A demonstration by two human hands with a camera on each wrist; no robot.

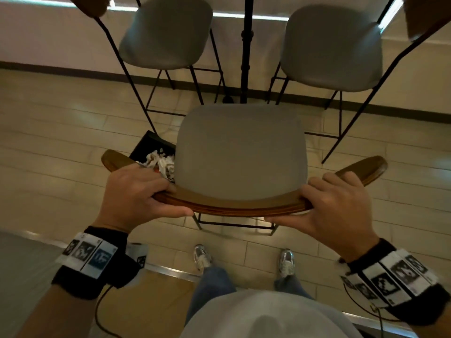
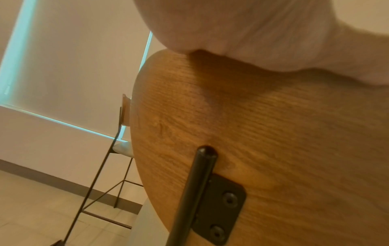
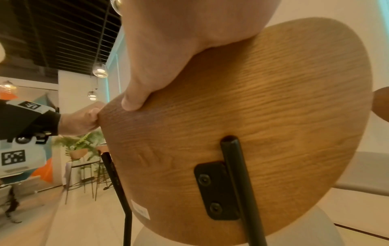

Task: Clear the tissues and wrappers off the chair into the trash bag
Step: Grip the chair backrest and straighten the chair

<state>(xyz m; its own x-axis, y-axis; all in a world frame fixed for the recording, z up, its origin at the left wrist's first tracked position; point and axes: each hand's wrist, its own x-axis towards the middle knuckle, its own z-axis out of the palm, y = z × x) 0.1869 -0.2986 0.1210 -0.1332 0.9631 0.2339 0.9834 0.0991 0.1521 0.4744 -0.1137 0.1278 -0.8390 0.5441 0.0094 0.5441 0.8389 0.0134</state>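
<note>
In the head view the chair's grey seat (image 1: 240, 152) is bare, and its curved wooden backrest (image 1: 234, 206) lies nearest me. My left hand (image 1: 146, 191) grips the backrest's left part, fingers over the top edge and thumb under it. My right hand (image 1: 327, 203) grips the right part the same way. A black trash bag (image 1: 150, 145) stands on the floor left of the seat, holding crumpled white tissues (image 1: 159, 163). In the wrist views the wooden backrest (image 2: 263, 149) (image 3: 242, 116) shows from behind with its black bracket (image 3: 216, 189), and a thumb (image 3: 134, 98) presses on the wood.
Two grey bar stools (image 1: 166, 35) (image 1: 332, 47) with thin black legs stand past the chair against a pale wall. A black pole (image 1: 246, 50) rises between them. My feet (image 1: 202, 258) are on a light tiled floor behind the chair. A grey mat lies at lower left.
</note>
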